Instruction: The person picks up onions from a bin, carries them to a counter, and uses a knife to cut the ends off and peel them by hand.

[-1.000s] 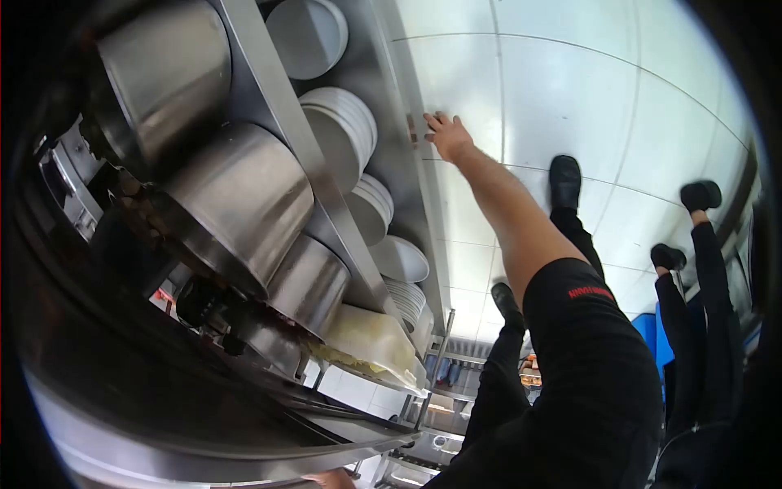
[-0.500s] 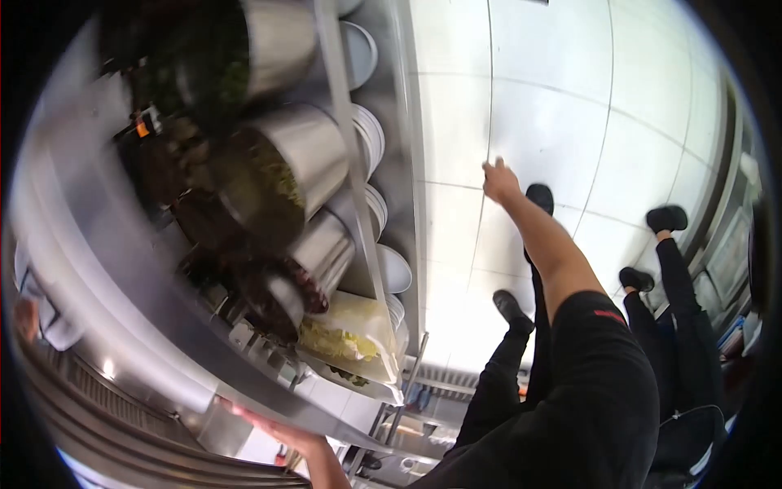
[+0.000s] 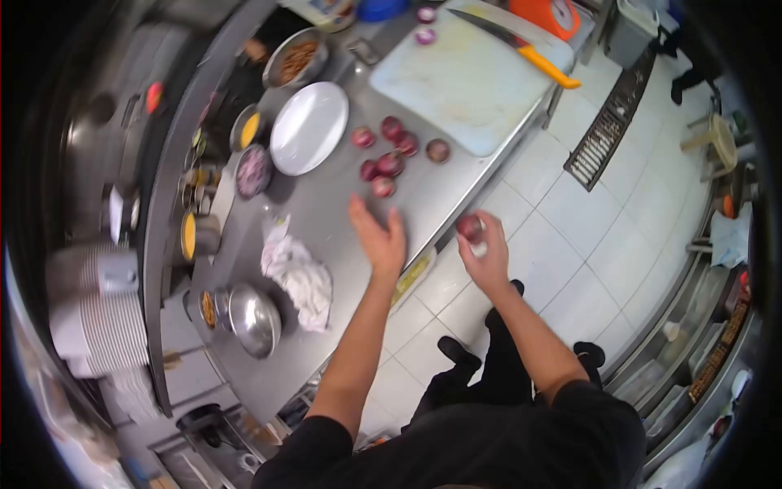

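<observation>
My right hand [image 3: 491, 265] is closed around a red onion [image 3: 469, 227], held just off the front edge of the steel table [image 3: 358, 281]. Fingers spread, my left hand [image 3: 380, 242] hovers at the table's surface with nothing in it. Just beyond its fingertips lies a loose group of several red onions [image 3: 391, 165]. A single darker onion [image 3: 437, 150] sits to their right. Farther back is a white cutting board [image 3: 456, 77], with an orange-handled knife [image 3: 547, 65] across its far right side. Purple onion pieces [image 3: 425, 35] rest at the board's far left corner.
A white oval plate [image 3: 309, 128] and a bowl of chopped purple onion [image 3: 254, 171] stand on the left. Nearer are a crumpled cloth [image 3: 300, 277] and a shiny metal bowl [image 3: 254, 319]. An orange scale [image 3: 547, 15] is at the back. A drain grate [image 3: 607, 130] crosses the floor.
My view has swung from a shelf of pots and plates to the steel table. The right hand, over the floor before, now holds a red onion; the left is now over the table.
</observation>
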Motion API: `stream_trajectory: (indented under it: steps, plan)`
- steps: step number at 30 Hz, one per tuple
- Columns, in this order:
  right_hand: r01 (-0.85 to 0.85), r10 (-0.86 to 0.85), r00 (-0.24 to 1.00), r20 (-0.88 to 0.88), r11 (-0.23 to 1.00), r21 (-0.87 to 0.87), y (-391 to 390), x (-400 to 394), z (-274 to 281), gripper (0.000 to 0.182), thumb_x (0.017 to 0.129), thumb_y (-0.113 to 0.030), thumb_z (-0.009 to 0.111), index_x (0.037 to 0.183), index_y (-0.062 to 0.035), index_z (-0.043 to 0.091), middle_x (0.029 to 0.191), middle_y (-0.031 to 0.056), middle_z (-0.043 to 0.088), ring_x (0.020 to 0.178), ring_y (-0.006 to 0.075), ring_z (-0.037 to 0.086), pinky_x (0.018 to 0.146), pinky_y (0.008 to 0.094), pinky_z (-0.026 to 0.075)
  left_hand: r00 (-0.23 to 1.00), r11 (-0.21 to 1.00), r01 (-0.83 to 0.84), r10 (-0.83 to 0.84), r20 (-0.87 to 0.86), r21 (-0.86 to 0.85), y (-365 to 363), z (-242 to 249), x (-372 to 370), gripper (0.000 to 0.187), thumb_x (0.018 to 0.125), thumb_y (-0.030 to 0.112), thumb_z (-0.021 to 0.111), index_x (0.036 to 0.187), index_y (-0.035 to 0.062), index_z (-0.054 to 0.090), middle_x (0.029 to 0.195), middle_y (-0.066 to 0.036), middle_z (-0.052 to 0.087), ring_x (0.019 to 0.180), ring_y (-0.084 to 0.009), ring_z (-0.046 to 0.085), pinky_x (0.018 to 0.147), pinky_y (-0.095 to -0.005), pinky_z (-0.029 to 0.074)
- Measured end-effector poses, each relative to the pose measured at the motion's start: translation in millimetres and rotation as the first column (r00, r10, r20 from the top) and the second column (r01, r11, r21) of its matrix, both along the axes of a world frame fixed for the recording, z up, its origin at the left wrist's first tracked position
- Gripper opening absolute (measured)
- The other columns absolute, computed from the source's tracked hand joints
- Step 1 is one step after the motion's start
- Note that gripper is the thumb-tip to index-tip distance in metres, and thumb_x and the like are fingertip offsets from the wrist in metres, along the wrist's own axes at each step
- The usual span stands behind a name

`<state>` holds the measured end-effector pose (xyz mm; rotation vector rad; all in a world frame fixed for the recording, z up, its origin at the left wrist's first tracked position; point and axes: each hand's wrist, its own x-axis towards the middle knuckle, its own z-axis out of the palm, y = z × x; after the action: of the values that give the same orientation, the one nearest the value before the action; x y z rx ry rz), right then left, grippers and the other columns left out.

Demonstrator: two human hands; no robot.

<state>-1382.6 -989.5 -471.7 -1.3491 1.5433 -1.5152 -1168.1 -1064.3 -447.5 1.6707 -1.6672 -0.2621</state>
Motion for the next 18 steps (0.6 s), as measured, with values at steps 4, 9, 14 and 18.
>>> stream_trajectory:
  steps: [4, 9, 14, 18]
  plan:
    - [-0.027, -0.034, 0.945, -0.325, 0.983, -0.182, -65.5, 45.7, 43.7, 0.062, 0.087, -0.016, 0.085, 0.141, -0.0015, 0.058, 0.136, 0.0208, 0.063, 0.120, 0.0409, 0.064, 0.105, 0.0502, 0.052, 0.994, 0.997, 0.071, -0.072, -0.079, -0.005, 42.7, 4.4, 11.0, 0.081, 0.101, 0.021, 0.070, 0.165, -0.0068, 0.029, 0.166, -0.034, 0.035, 0.156, -0.0493, 0.034, 0.129, -0.0508, 0.029]
    - [0.038, -0.191, 0.846, -0.498, 0.953, -0.302, -88.5, 72.9, 3.7, 0.070, 0.087, -0.020, 0.084, 0.146, 0.0006, 0.053, 0.146, 0.0261, 0.054, 0.136, 0.0470, 0.052, 0.116, 0.0533, 0.044, 0.966, 0.962, 0.235, -0.215, -0.146, 0.137, 211.8, 23.7, 47.6, 0.068, 0.100, 0.019, 0.070, 0.161, 0.0015, 0.045, 0.159, -0.027, 0.050, 0.148, -0.0455, 0.048, 0.124, -0.0497, 0.040]
    - [0.052, -0.159, 0.884, -0.439, 0.968, -0.246, -82.2, 79.4, 7.9, 0.068, 0.089, -0.020, 0.082, 0.146, 0.0016, 0.052, 0.145, 0.0253, 0.054, 0.137, 0.0452, 0.051, 0.117, 0.0530, 0.043, 0.970, 0.691, 0.197, -0.239, -0.038, 0.695, 449.4, -42.0, 142.9, 0.062, 0.100, 0.030, 0.071, 0.156, 0.0114, 0.053, 0.154, -0.021, 0.057, 0.142, -0.0408, 0.054, 0.121, -0.0483, 0.044]
    - [0.045, -0.170, 0.864, -0.473, 0.964, -0.263, -82.8, 79.5, 6.8, 0.064, 0.088, -0.015, 0.082, 0.143, 0.0018, 0.053, 0.140, 0.0239, 0.056, 0.131, 0.0426, 0.055, 0.114, 0.0502, 0.046, 0.963, -0.044, -0.247, 0.098, 0.250, 0.968, 655.9, -88.5, 252.6, 0.063, 0.105, 0.049, 0.057, 0.155, 0.0104, 0.057, 0.129, -0.019, 0.076, 0.137, -0.0330, 0.063, 0.115, -0.0450, 0.050]
